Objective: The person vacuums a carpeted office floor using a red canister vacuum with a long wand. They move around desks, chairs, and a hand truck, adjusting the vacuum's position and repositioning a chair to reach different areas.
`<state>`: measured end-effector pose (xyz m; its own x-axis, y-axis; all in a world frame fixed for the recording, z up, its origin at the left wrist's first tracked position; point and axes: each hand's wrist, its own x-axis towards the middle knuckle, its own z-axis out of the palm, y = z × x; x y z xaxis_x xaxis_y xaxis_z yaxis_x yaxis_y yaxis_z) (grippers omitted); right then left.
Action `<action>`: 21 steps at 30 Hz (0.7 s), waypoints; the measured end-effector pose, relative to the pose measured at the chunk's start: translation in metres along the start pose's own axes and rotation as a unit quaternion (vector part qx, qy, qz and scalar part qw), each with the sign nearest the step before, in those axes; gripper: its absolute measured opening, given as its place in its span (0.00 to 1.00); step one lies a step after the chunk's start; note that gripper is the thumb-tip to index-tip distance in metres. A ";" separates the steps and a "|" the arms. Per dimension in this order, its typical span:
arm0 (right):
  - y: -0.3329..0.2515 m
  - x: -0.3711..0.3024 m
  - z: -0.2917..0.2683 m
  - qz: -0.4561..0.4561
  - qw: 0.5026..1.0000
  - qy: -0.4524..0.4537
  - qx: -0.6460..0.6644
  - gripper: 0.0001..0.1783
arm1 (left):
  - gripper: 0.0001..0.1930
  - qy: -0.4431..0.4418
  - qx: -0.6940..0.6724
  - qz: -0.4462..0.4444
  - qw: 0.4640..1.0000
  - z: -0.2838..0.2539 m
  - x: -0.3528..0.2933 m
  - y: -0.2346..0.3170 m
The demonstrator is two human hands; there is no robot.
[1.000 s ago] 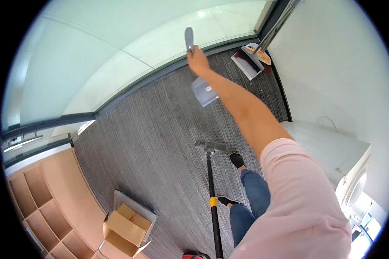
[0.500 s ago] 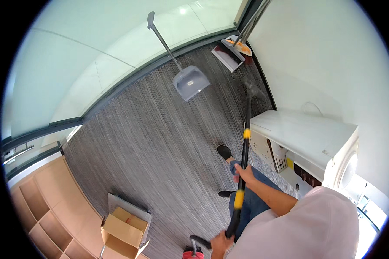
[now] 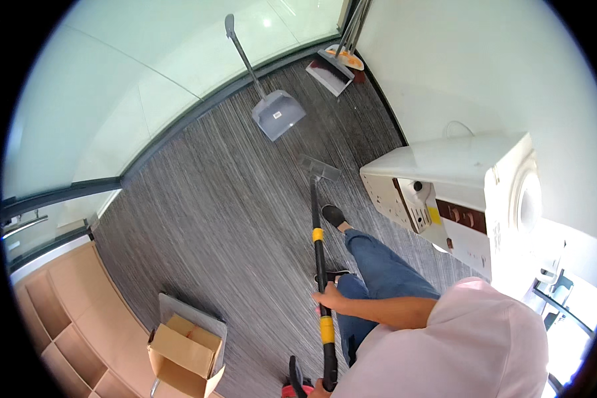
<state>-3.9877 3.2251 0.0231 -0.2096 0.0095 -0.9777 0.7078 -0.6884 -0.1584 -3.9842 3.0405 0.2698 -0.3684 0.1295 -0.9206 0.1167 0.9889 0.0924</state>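
Two bare hands are at a black vacuum wand with yellow bands, which runs from the near edge out over the striped dark floor. Nearest, the left hand is at the wand's near end, mostly cut off, so I cannot tell how its fingers close. Just left of it, a black hose rises by a red vacuum body, only partly in view. Farther along, the right hand wraps around the wand between two yellow bands, fingers pressed about it.

Near left, an open cardboard box sits on a flat grey platform, with a light wooden shelf unit farther left. Two dark shoes stand just right of the wand, one partly behind it. On the right is a white unit with an open side and a brown strip, near a pale wall.

Beyond the shoes, the wand's grey floor nozzle is down at the floor. Farther, a grey long-handled dustpan stands by a glass wall; far right, in the corner, is another dustpan with a dark-bristled broom.
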 end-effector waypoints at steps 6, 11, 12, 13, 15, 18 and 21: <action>-0.073 0.027 -0.110 -0.169 0.978 0.115 0.034 0.26 | 0.24 -0.133 -0.138 0.155 0.969 0.011 0.069 0.053; -0.128 0.100 -0.179 -0.176 0.974 0.120 0.078 0.15 | 0.22 0.038 -0.038 0.196 0.979 0.024 0.138 0.127; -0.123 0.100 -0.152 -0.155 0.977 0.134 0.065 0.15 | 0.21 0.052 -0.016 0.169 0.984 0.025 0.133 0.121; -0.111 0.099 -0.130 -0.127 0.979 0.152 0.054 0.15 | 0.23 0.030 -0.038 0.149 0.988 0.027 0.125 0.095; -0.033 0.107 -0.068 -0.164 0.980 0.103 0.051 0.12 | 0.21 0.057 -0.058 0.118 0.990 0.053 0.095 0.012; 0.074 0.042 0.031 -0.131 0.985 0.073 -0.087 0.23 | 0.19 0.030 -0.072 0.004 0.997 0.101 0.015 -0.113; 0.150 0.006 0.089 -0.033 0.998 -0.014 -0.043 0.29 | 0.20 0.049 -0.051 -0.016 0.997 0.091 -0.067 -0.145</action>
<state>-3.9428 3.0576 0.0060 -0.2758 0.0306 -0.9607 0.7468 -0.6225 -0.2342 -3.8924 2.8821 0.2834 -0.4596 0.0986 -0.8826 0.0097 0.9943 0.1060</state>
